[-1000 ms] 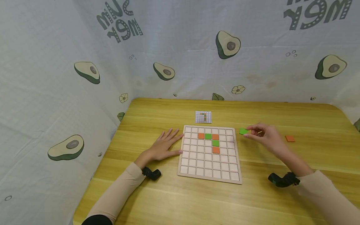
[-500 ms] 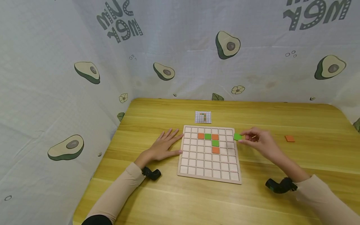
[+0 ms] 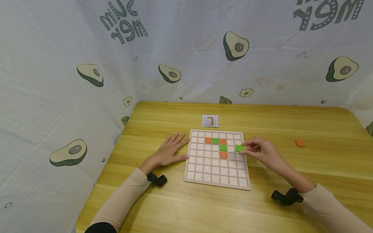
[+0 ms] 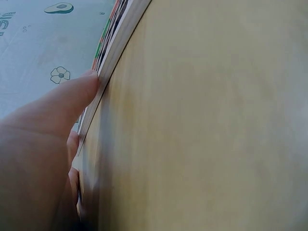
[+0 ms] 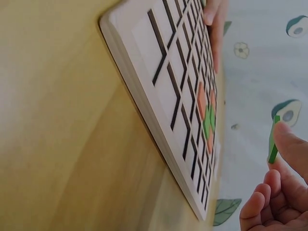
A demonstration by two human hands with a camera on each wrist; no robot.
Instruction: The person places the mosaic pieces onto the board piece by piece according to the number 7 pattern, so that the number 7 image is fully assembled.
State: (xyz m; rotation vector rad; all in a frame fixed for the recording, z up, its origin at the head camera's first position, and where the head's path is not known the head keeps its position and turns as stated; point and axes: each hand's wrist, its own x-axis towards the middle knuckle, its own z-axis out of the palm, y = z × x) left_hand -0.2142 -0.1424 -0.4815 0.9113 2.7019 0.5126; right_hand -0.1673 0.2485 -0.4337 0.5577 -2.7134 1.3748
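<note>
Between thumb and fingertips my right hand (image 3: pixel 263 153) pinches a green square tile (image 3: pixel 239 148), held above the right side of a wooden grid board (image 3: pixel 204 176). In the right wrist view that tile (image 5: pixel 274 139) appears edge-on, apart from the board (image 5: pixel 149 96). My left hand (image 3: pixel 167 152) lies spread on the table, its thumb and a fingertip touching the board's left edge. Orange tiles, such as one (image 3: pixel 223 155) lowest in the column, and green tiles, such as one (image 3: pixel 223 148) just above it, sit in the board's cells as a row with a column below its right end.
Behind the board lies a small printed grid card (image 3: pixel 210 121) with a coloured pattern. A loose orange tile (image 3: pixel 300 143) rests on the wooden table (image 3: pixel 180 207), right of my right hand. A cloth with avocado prints hangs behind and to the left.
My right hand has carried the green tile left and toward me, from beside the board to over its right columns. My left hand and the tiles in the board have stayed put.
</note>
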